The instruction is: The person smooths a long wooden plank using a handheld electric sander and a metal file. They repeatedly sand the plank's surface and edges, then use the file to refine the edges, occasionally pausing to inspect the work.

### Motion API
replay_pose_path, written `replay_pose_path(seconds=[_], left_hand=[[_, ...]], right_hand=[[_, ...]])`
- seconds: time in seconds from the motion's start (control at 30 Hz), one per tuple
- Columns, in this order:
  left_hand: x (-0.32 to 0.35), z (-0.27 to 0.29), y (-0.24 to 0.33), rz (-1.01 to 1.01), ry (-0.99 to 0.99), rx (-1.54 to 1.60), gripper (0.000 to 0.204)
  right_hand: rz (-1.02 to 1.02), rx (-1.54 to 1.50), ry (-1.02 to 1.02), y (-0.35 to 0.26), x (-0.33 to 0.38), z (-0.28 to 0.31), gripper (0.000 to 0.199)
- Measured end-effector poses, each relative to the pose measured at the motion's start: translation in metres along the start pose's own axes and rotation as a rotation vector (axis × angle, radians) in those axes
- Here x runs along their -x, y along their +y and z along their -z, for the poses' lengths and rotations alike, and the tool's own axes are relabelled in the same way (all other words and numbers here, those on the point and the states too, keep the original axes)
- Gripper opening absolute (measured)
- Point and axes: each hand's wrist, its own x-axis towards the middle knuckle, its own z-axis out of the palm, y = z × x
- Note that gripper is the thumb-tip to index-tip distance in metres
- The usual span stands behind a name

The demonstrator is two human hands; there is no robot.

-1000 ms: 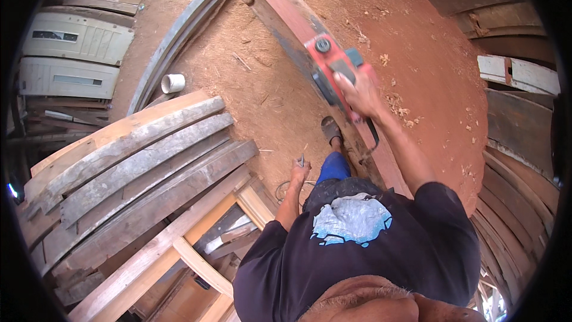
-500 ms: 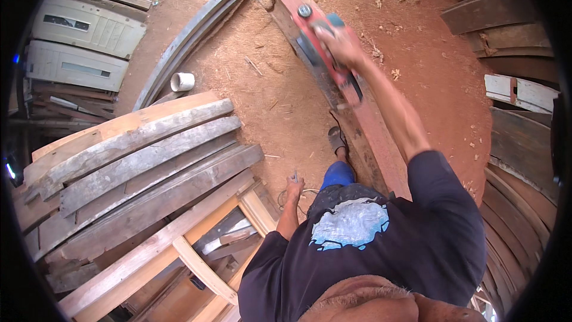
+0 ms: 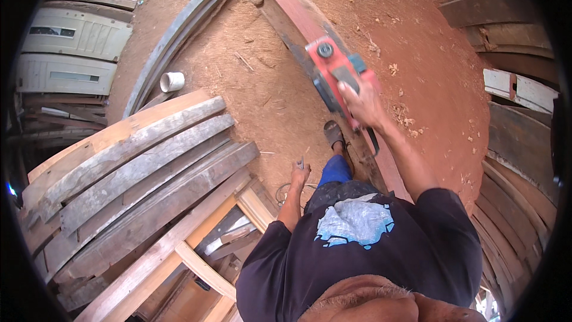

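My right hand (image 3: 364, 104) is wrapped round the handle of a red and black electric planer (image 3: 335, 70). The planer sits over a long reddish wooden board (image 3: 292, 3) that runs from the far end back toward my body. Low at my left side, my left hand (image 3: 300, 173) is closed on a small, thin, greyish stick-like thing (image 3: 301, 160), too small to name exactly. Its fingers touch neither the board nor the planer.
A worn timber support (image 3: 277, 21) lies under the board. Stacked planks (image 3: 143, 149) and a wooden frame (image 3: 196, 259) fill the near left. A white cup-like container (image 3: 172, 81) stands beside long curved-looking beams (image 3: 179, 27). More boards (image 3: 506, 137) line the right. Shavings (image 3: 411, 125) dot the ground.
My right hand has drawn the planer back along the board, closer to my body. The left hand keeps its small stick-like thing and has barely shifted.
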Motion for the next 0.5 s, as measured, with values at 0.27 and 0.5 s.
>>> replay_pose_path(seconds=[0.27, 0.5], left_hand=[[-0.003, 0.033, 0.016, -0.108, 0.208, 0.152, 0.044], [0.032, 0.147, 0.119, -0.435, 0.765, 0.398, 0.013]], right_hand=[[0.057, 0.036, -0.043, -0.102, -0.188, -0.007, 0.051], [0.019, -0.642, 0.002, -0.058, -0.140, 0.024, 0.042]])
